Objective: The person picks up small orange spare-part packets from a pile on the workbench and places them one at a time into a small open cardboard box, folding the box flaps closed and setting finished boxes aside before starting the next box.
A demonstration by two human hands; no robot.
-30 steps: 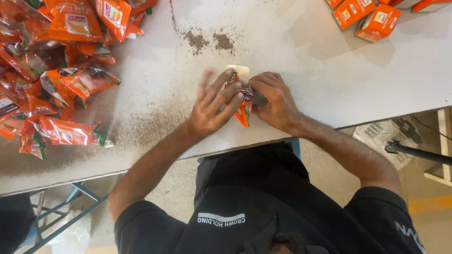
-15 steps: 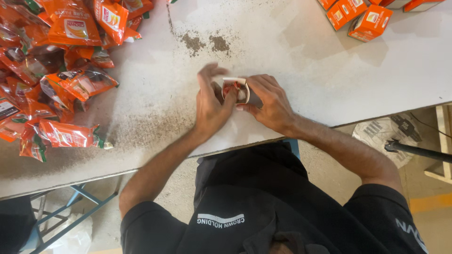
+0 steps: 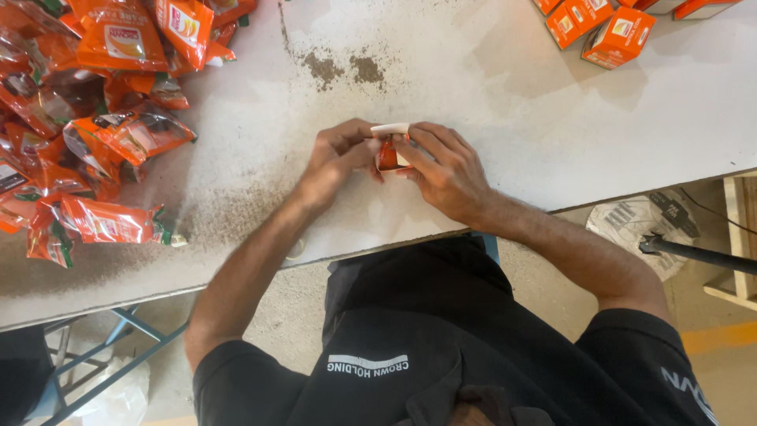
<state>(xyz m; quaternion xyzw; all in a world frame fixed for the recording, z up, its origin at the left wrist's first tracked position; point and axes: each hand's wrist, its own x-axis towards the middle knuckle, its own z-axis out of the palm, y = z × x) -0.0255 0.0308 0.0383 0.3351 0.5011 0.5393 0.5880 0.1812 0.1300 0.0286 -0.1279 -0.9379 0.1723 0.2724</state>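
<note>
Two hands, left hand (image 3: pixel 335 162), right hand (image 3: pixel 445 170), fingers grasping small orange carton (image 3: pixel 388 151)

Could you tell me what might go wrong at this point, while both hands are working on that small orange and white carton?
The left hand and right hand pinch the small carton tightly, so its thin white flap could crease or tear. Dark spilled powder lies on the table nearby and might soil the carton. The heap of orange sachets lies by the left forearm, which could perhaps knock some off.
</note>
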